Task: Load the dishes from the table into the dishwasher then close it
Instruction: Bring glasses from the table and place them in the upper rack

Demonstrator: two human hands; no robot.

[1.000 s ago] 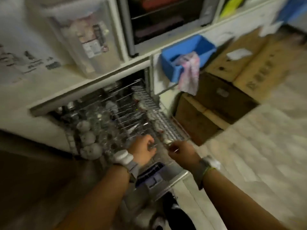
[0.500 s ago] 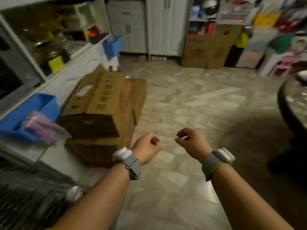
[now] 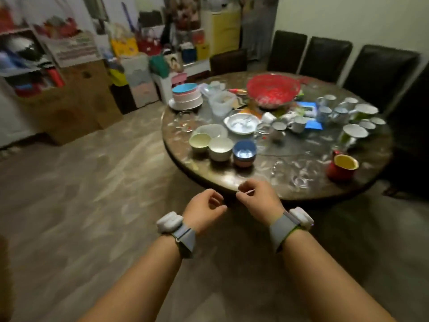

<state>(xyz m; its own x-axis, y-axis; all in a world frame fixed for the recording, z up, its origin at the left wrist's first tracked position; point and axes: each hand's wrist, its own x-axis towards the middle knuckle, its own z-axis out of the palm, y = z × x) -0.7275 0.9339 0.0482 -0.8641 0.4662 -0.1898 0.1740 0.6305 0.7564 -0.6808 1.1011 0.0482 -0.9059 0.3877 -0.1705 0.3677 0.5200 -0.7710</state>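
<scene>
The round table (image 3: 209, 169) is the biggest thing here, dark and glossy, and it serves as the landmark for the rest. Behind it, against the pale wall, stand three dark high-backed chairs (image 3: 325, 55). Left of the table, across the tiled floor, sit brown cardboard boxes (image 3: 76, 101) under cluttered shelves.

On the table the dishes are spread wide. Toward its far middle lies a red mesh cover (image 3: 272, 90) — domed, the largest item on the top. At the far left edge is a stack of plates (image 3: 186, 96) topped with a blue one. Near the centre rests a white dish (image 3: 241, 123) with handles. Along the right side is a cluster of white cups (image 3: 343, 112) and small bowls (blurred, so the count is unclear). At the near right edge stands a red mug (image 3: 341, 169) with a yellow inside. Close to the near left edge three bowls sit in a row, touching or nearly so: a pale green bowl (image 3: 199, 140), a white bowl (image 3: 220, 148) and a blue bowl (image 3: 244, 152).

Just in front of the table's near rim are both hands, apart from each other. The left hand (image 3: 203, 211) has loosely curled fingers and holds nothing. The right hand (image 3: 260, 201) pinches a thin pale sliver (image 3: 246, 193) — too small to identify.
</scene>
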